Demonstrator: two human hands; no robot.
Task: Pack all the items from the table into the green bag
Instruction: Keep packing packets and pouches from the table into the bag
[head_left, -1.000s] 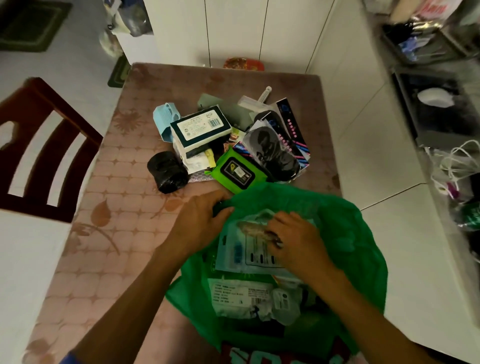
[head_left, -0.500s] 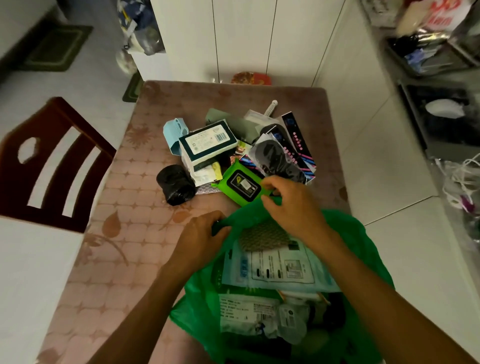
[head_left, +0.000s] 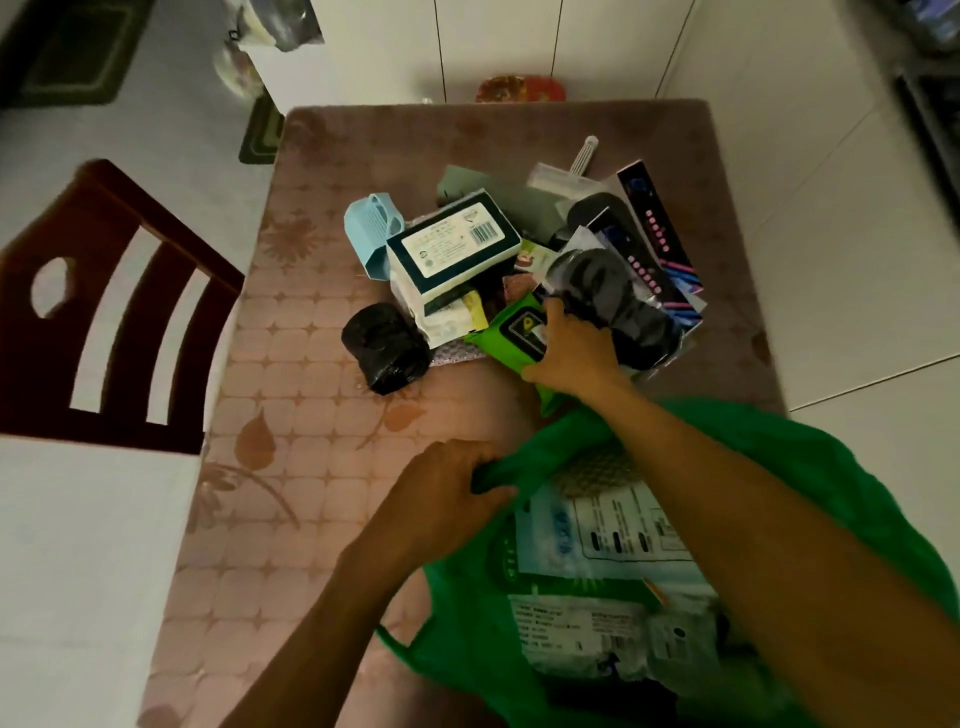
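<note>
The green bag (head_left: 810, 467) lies open at the table's near right edge, with white packets (head_left: 597, 535) inside it. My left hand (head_left: 447, 493) grips the bag's left rim. My right hand (head_left: 571, 348) reaches over the bag to the pile and closes on a green wipes pack (head_left: 511, 332), thumb under its near edge. Right of the hand lies a black item in clear wrap (head_left: 618, 296). The pile also holds a dark-edged white box (head_left: 452, 244), a black roll (head_left: 384, 348) and a light blue case (head_left: 371, 228).
A pink patterned table (head_left: 311, 415) carries everything. A dark wooden chair (head_left: 104, 312) stands at its left side. White cabinets (head_left: 493, 47) are behind the table, and white floor tiles lie to the right. A striped dark package (head_left: 660, 228) sits at the pile's far right.
My right hand left the bag's mouth and moved forward to the pile, landing on the green wipes pack. My left hand stayed on the bag's rim.
</note>
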